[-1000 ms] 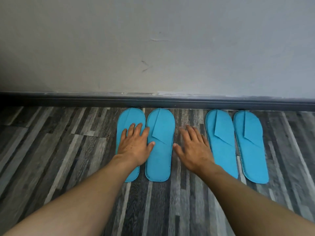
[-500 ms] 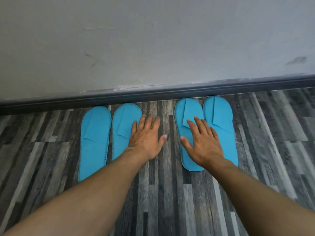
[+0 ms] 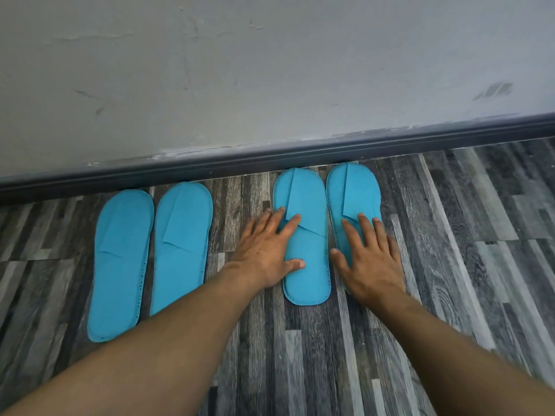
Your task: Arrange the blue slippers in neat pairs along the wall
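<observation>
1. Grey plank floor (image 3: 300,355) is meeting a pale wall (image 3: 270,70) at a dark baseboard (image 3: 210,166).
2. Four blue slippers are lying flat with toes at the baseboard: left pair (image 3: 150,253) touching side by side, right pair (image 3: 327,220) set apart from it.
3. Left hand (image 3: 267,250) is pressing flat, fingers spread, on the right pair's inner slipper (image 3: 306,235).
4. Right hand (image 3: 369,259) is lying flat, fingers spread, on the outer slipper (image 3: 351,193).

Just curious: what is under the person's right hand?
The right hand lies flat on the rightmost blue slipper. Its toe end shows beyond the fingers; the heel end is hidden under the palm and forearm.
</observation>
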